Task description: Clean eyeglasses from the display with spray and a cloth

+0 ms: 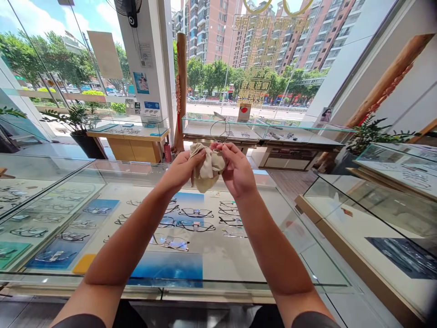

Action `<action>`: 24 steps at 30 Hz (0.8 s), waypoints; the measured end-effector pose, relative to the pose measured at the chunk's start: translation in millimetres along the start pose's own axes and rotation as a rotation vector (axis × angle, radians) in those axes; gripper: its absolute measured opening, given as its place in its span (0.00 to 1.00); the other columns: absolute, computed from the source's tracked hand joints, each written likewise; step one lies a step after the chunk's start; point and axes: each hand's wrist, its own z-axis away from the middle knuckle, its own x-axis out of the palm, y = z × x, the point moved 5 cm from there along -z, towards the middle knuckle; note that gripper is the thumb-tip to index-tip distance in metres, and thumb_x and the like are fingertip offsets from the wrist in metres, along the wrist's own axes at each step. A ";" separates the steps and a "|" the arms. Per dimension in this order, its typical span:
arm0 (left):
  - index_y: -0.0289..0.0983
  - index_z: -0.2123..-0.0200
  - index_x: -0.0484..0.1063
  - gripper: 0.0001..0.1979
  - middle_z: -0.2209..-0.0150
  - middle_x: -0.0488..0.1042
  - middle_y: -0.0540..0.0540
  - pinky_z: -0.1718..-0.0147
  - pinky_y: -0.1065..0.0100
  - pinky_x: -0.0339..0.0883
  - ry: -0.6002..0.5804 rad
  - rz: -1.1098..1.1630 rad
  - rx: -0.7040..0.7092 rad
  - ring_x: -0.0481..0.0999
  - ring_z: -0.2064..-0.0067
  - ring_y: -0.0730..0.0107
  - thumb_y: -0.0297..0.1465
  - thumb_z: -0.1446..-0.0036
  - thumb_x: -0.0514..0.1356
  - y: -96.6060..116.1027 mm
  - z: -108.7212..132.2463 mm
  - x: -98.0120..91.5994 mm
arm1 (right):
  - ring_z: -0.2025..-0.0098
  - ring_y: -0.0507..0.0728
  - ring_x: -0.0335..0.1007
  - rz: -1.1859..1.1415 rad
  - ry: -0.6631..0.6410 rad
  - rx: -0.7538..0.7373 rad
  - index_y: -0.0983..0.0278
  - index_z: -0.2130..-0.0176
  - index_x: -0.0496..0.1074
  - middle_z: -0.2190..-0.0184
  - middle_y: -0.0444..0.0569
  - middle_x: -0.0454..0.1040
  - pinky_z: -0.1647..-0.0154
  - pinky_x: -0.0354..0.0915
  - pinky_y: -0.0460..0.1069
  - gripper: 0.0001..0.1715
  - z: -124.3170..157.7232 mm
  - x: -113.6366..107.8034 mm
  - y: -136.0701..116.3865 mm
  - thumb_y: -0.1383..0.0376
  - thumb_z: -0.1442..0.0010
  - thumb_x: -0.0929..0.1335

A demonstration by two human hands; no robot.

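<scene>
Both my hands are raised together above a glass display case (pixel 218 282). My left hand (pixel 182 168) is closed on a crumpled beige cloth (pixel 205 177), its fingers pressed into the folds. My right hand (pixel 241 171) pinches a pair of thin-rimmed eyeglasses (pixel 220 130) at the cloth's right side. One round rim stands up above the fingertips; the rest of the glasses is partly hidden by the cloth and fingers. Below, inside the case, several eyeglasses (pixel 196 212) lie in rows on white and blue panels.
Another glass case (pixel 341 218) stands to the right, and a case with more frames (pixel 29 232) joins on the left. Across the aisle are further display counters (pixel 225 130) by the window. A potted plant (pixel 80 120) and wooden posts (pixel 182 86) stand near the glass.
</scene>
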 end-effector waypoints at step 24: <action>0.39 0.51 0.80 0.28 0.61 0.84 0.45 0.55 0.64 0.79 0.291 0.283 0.012 0.86 0.50 0.58 0.58 0.35 0.70 8.9 5.5 -1.8 | 0.48 0.68 0.73 1.666 -0.058 -0.632 0.63 0.56 0.77 0.54 0.60 0.82 0.35 0.61 0.63 0.12 44.3 55.8 21.3 0.73 0.28 0.65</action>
